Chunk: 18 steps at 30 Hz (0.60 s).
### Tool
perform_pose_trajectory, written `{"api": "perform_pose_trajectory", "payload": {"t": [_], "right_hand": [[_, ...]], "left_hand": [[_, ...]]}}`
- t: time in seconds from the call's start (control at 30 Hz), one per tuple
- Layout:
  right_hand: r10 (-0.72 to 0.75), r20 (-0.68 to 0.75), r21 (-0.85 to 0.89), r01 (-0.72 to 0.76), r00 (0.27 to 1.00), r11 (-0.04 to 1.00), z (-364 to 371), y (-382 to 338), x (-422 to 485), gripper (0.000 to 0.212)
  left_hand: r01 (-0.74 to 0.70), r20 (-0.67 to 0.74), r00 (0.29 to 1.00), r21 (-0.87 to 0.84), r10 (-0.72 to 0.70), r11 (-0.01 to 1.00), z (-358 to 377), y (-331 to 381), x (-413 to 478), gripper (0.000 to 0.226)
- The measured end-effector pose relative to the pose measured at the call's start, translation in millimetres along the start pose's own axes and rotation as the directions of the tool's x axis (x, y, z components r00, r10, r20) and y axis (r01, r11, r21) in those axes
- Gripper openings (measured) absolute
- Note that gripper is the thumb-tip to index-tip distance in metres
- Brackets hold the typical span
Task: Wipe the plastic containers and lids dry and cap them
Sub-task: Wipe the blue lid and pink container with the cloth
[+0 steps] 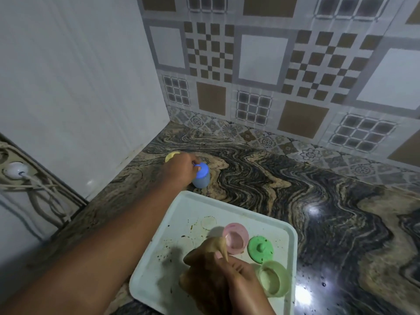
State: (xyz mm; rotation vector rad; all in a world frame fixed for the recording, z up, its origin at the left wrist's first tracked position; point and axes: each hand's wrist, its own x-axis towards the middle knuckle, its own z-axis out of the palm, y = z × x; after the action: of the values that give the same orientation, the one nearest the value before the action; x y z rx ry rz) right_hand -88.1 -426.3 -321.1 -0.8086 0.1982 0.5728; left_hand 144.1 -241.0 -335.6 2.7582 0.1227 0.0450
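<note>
My left hand (179, 170) reaches to the far corner of the counter and pinches the blue lid (203, 170) on a capped blue container (201, 181). A yellow capped container (172, 155) peeks out just behind that hand. My right hand (236, 280) hovers over the white tray (159, 269) and grips a brown cloth (204, 264). On the tray lie an open pink container (235, 238), a green lid (260, 248) with its knob up, and an open pale green container (273, 278).
The tray sits on a dark swirled marble counter (318, 201) with wet spots at the right. A patterned tile wall (272, 76) runs behind. At left stand a white panel (79, 87) and a plug (16, 170) with cables.
</note>
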Motion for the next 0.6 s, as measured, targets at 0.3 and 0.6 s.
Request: {"api": "perform_pose_trajectory", "payload": {"t": [0.3,0.6], "right_hand": [[-0.053,-0.055,-0.196,0.041,0.997,0.980,-8,-8,-5,0.046],[-0.042,-0.081,-0.273,0.018,0.996,0.962,-14,-9,-10,0.041]], "left_hand": [[-0.124,0.063,0.990,0.009,0.123,0.992,0,3,-3,0.033],[-0.142,0.131,0.982,0.021,0.138,0.990,11,8,-7,0.044]]}}
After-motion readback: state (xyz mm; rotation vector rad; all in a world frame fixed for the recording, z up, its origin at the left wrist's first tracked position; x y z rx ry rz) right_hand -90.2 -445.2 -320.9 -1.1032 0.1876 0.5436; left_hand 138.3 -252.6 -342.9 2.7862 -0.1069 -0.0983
